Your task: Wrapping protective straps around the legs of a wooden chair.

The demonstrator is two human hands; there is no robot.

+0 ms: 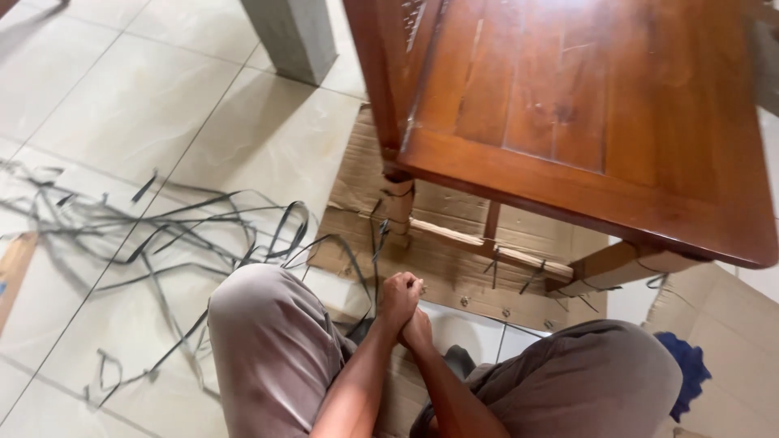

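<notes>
My two hands meet between my raised knees, low in the head view. My left hand (402, 294) is on top with its fingers curled shut, and I cannot make out anything in it. My right hand (419, 329) presses against it from below, its fingers hidden behind the left hand. Just beyond them a brown wooden piece of furniture (584, 105) lies tipped on flattened cardboard (365, 174). Its lower rail (487, 243) has short dark strips tied to it. One long dark strip (375, 251) hangs down just left of my left hand.
A tangle of long dark flat strips (162, 227) spreads over the pale tiled floor on the left. A grey pillar (292, 36) stands at the top. A blue cloth (686, 369) lies by my right knee, with more cardboard (730, 324) at the right.
</notes>
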